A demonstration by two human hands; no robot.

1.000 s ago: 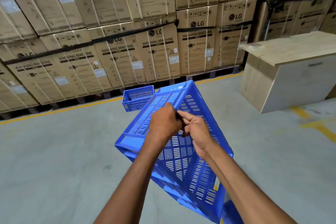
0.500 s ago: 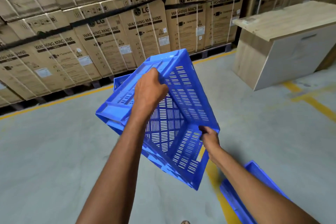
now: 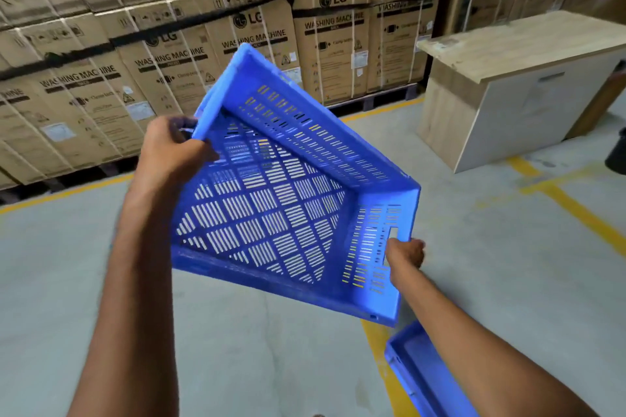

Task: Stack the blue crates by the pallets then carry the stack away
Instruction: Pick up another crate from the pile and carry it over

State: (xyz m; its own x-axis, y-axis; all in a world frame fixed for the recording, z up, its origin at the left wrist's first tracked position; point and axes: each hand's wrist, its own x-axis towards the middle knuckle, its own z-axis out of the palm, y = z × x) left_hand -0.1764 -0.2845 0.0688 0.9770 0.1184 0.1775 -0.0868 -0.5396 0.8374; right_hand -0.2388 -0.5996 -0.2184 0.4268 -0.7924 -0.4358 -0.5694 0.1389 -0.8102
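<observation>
Low at the frame's right edge, a second blue crate (image 3: 418, 369) lies on the floor (image 3: 84, 298). Above it we hold a tilted blue crate (image 3: 271, 213) in mid-air, left hand (image 3: 172, 149) clamped on its upper rim, right hand (image 3: 406, 252) closed at the handle slot. Stacking looks underway; next we must level and nest it. Beyond stand palletised washing-machine cartons (image 3: 257, 41).

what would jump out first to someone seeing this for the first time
A big blue slatted crate fills the centre, held tilted in the air with its open side toward the camera, the left hand on its upper rim and the right hand at its lower end. Behind it stands a wall of LG washing machine boxes.
</observation>
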